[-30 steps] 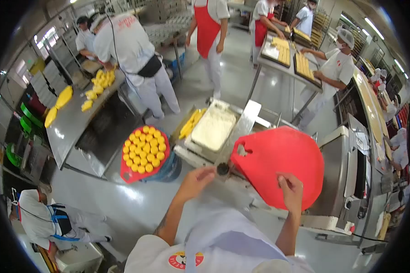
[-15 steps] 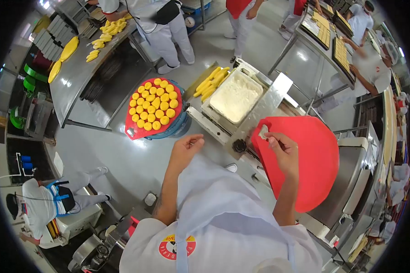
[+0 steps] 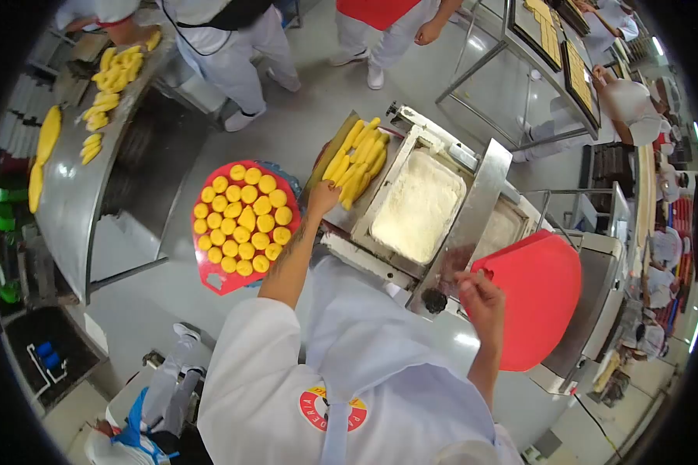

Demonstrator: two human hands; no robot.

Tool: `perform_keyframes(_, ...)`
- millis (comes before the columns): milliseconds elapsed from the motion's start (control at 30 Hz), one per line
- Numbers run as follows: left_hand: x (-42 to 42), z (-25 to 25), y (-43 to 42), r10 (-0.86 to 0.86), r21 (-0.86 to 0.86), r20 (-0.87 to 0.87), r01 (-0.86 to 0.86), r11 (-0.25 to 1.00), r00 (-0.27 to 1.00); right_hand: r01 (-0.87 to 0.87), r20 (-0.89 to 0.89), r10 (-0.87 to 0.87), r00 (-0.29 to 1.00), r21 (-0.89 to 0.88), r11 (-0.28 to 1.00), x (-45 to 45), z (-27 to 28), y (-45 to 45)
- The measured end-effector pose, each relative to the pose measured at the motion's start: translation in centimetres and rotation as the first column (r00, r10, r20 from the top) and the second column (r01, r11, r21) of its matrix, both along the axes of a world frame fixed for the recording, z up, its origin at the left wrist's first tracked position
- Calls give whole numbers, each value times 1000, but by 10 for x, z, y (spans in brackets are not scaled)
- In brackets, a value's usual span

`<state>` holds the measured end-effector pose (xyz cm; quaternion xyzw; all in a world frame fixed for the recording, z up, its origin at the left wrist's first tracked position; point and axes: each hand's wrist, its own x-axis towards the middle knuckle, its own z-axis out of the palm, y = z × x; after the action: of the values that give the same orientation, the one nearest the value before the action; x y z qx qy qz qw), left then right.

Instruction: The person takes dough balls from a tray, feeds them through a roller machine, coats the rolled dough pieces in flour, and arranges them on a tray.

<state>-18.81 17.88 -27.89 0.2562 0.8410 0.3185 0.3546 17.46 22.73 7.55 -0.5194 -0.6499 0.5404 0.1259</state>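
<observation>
My left hand [image 3: 323,198] reaches to the near end of a pile of yellow dough rolls [image 3: 357,159], its fingers curled in against one of them. The rolls lie side by side on a tray left of a white tub of flour [image 3: 417,205]. My right hand [image 3: 482,301] is at the left edge of a red board [image 3: 539,298]; its fingers are partly bent and blurred, so their grip is unclear. To my left, many round yellow dough pieces [image 3: 244,217] cover another red board [image 3: 212,279], which rests on a blue drum [image 3: 287,178].
A machine with a black knob [image 3: 434,301] and a metal plate [image 3: 473,209] stands before me. A steel table [image 3: 120,182] on the left bears more yellow dough. People work around; a rack [image 3: 512,46] with trays is at upper right.
My left hand has moved forward to the dough rolls. My right hand has come down from the red board's handle hole to its left edge. The view has shifted.
</observation>
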Motion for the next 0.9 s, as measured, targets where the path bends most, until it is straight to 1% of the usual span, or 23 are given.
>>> perform_keyframes(67, -16, -48, 24, -125, -166, 6, 125, 978, 992, -80, 10, 80, 997, -9, 997, -26, -21, -10)
perform_keyframes(167, -4, -68, 39, -84, -208, -239, 34, 977, 967, -277, 158, 281, 947, -49, 960, -57, -19, -13)
perform_keyframes(200, 4, -81, 38, -32, -143, -279, -8, 990, 960, -202, 193, 215, 957, -87, 976, -56, -24, -17)
perform_keyframes(267, 17, -105, 45, 99, 45, -359, -89, 995, 928, -45, 252, 70, 965, -103, 994, -47, -36, -23)
perform_keyframes(333, 0, -68, 50, 120, -123, -116, -134, 983, 986, -32, 265, 47, 963, -58, 998, -43, -40, -25)
perform_keyframes(367, -6, -76, 51, 102, -229, 10, -97, 969, 995, -33, 262, 40, 964, -30, 999, -43, -45, -24)
perform_keyframes(400, -8, -75, 52, 155, -174, -17, -155, 972, 988, -95, 271, 95, 958, -12, 995, -49, -43, -20)
perform_keyframes(433, -20, -86, 55, 159, -251, 181, -110, 962, 971, -161, 279, 154, 948, 1, 987, -57, -39, -15)
perform_keyframes(467, -25, -126, 58, 191, -342, 270, -92, 935, 944, -179, 290, 173, 941, -8, 984, -61, -44, -13)
perform_keyframes(500, -20, -113, 61, 141, -395, 87, -96, 914, 986, -199, 303, 196, 933, -22, 980, -65, -48, -10)
perform_keyframes(533, -11, -99, 64, 86, -449, -95, -120, 885, 992, -221, 317, 222, 922, -39, 974, -70, -51, -6)
perform_keyframes(567, -10, -116, 65, -56, -374, -45, 35, 927, 997, -182, 299, 195, 934, -73, 981, -81, -48, -4)
perform_keyframes(600, -11, -119, 72, -120, -365, -42, 96, 926, 992, -146, 287, 172, 942, -110, 983, -92, -41, -3)
perform_keyframes(633, -11, -111, 74, 16, -277, 53, -1, 961, 998, -114, 280, 154, 948, -155, 981, -97, -39, -2)
perform_keyframes(667, -10, -103, 70, 144, -198, 165, -110, 974, 976, -125, 251, 157, 955, -139, 982, -86, -57, -5)
perform_keyframes(700, -8, -106, 72, 235, -222, 164, -196, 955, 958, -115, 225, 148, 963, -156, 981, -84, -60, -5)
perform_keyframes(733, -4, -124, 71, 319, -245, 164, -275, 930, 933, -102, 200, 136, 970, -173, 980, -87, -57, -5)
perform_keyframes(767, -1, -127, 69, 359, -269, 175, -307, 913, 917, -86, 178, 121, 977, -192, 978, -88, -55, -6)
perform_keyframes(800, -1, -124, 71, 372, -292, 179, -312, 904, 911, -53, 196, 99, 976, -229, 972, -88, -55, -5)
perform_keyframes(900, 8, -108, 76, 371, -322, 184, -301, 898, 910, -45, 261, 116, 958, -263, 964, -84, -57, 2)
